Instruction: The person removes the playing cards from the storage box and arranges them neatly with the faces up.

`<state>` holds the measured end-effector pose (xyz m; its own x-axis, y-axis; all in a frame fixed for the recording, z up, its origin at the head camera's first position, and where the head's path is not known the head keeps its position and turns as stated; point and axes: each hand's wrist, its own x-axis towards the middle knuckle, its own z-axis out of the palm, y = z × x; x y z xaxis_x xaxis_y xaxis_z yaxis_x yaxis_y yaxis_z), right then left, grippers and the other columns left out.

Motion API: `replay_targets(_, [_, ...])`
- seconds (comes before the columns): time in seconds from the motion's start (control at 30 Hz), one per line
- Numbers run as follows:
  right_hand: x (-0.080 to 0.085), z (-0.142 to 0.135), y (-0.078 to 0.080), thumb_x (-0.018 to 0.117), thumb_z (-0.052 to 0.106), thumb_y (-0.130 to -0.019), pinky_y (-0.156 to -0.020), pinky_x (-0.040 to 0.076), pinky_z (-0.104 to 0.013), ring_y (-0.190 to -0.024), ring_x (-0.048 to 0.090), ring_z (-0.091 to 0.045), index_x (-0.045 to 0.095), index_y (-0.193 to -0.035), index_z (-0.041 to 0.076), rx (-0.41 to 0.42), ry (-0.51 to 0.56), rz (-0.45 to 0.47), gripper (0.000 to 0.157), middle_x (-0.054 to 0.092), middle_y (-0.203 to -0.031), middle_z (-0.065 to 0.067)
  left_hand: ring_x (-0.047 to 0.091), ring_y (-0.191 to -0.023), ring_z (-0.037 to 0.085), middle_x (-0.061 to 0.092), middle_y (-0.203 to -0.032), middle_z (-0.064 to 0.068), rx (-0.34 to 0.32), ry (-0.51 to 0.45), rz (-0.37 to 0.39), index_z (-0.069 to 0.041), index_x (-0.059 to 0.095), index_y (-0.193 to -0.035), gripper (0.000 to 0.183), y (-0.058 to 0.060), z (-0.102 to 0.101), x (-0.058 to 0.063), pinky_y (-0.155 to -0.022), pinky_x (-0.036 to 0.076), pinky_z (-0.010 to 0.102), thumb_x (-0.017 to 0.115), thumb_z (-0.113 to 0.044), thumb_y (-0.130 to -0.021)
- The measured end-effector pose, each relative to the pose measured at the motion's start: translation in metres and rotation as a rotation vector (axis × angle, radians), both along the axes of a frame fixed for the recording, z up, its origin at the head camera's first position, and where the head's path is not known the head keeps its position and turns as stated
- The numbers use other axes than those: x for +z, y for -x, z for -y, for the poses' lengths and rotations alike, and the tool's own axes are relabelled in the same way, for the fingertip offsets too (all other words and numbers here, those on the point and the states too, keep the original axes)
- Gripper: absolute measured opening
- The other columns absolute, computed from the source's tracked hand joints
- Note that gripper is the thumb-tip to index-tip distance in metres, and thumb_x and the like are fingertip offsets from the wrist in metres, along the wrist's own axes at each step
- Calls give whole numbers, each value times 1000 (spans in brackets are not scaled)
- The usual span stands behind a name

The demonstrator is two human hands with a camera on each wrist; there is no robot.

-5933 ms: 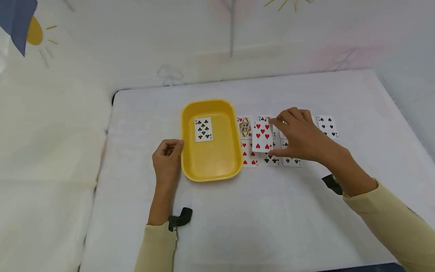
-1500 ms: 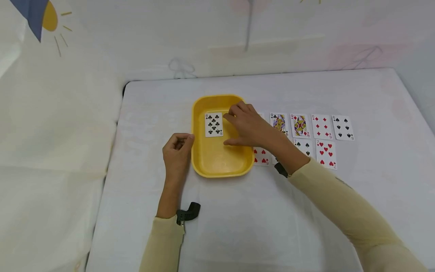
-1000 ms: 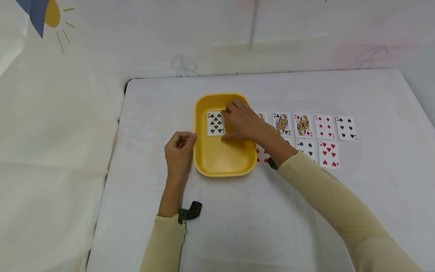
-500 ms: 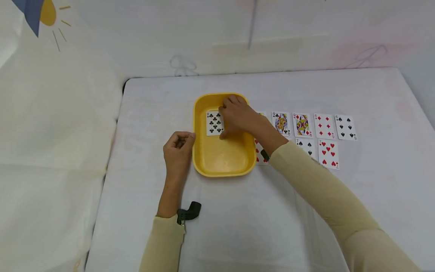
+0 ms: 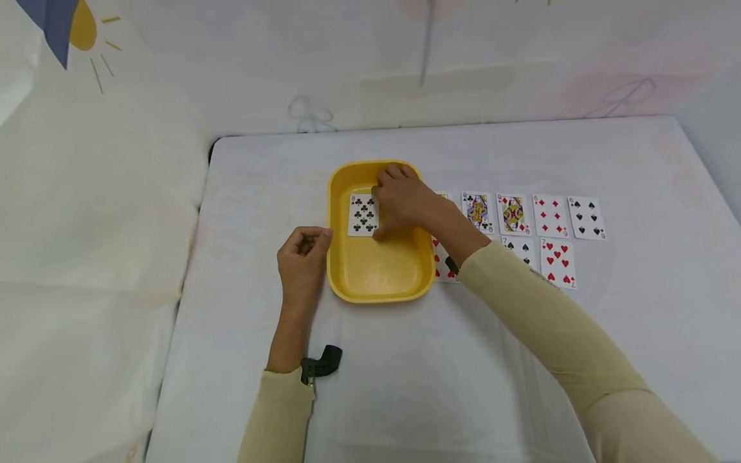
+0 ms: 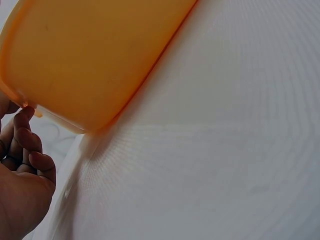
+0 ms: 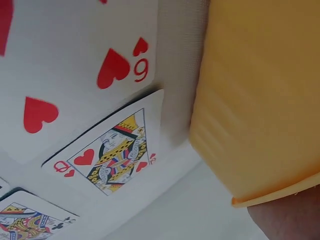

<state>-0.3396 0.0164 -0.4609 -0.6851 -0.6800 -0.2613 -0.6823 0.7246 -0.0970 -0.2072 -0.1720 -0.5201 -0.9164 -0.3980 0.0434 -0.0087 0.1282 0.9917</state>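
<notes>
A yellow tray (image 5: 382,283) stands on the white-covered table. In it lies the eight of clubs (image 5: 363,215), face up. My left hand (image 5: 303,254) pinches the tray's left rim; the left wrist view shows the fingertips at that rim, the other fingers of the left hand (image 6: 25,170) curled. My right hand (image 5: 405,199) reaches over the right wall into the tray. Its forefinger and thumb pinch the eight of clubs at its upper and lower right corners. Only a bit of the right hand (image 7: 287,217) shows past the tray wall in the right wrist view.
Right of the tray lie two rows of face-up cards: queen of hearts (image 7: 117,155), queen of clubs (image 5: 477,212), queen of diamonds (image 5: 513,214), six of diamonds (image 5: 550,215), six of spades (image 5: 587,217); below, six of hearts (image 7: 70,65), seven of spades (image 5: 519,247), seven of hearts (image 5: 558,262).
The right hand held the seven of hearts over the rows; that card now lies at the lower row's right end. The right hand moved left into the tray. The left hand stayed at the rim.
</notes>
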Motion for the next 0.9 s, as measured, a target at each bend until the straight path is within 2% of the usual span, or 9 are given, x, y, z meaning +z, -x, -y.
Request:
replay_targets(0.23, [3, -8, -7, 74, 65, -74, -102, 23, -48, -120, 32, -33, 63, -114, 8, 37, 46, -82, 71, 47, -123, -13, 53, -70, 18, 63, -85, 9, -7, -12, -9, -9, 72, -96, 23, 1, -2, 0, -62, 45, 23, 75, -31, -91])
replay_targets(0.47, [15, -19, -17, 74, 67, -74, -101, 26, -48, -122, 33, -33, 61, -123, 4, 69, 53, -141, 81, 49, -120, -13, 53, -70, 18, 63, -84, 9, -16, -12, -20, -10, 72, -96, 22, 3, -2, 0, -62, 44, 22, 75, -31, -90])
replay_targets(0.9, [32, -39, -31, 74, 67, -74, -103, 26, -49, -119, 35, -32, 60, -127, 3, 76, 90, -193, 85, 49, -118, -13, 54, -70, 18, 63, -85, 8, -29, -19, -22, -8, 73, -96, 23, 4, 2, -2, -63, 45, 23, 75, -31, -91])
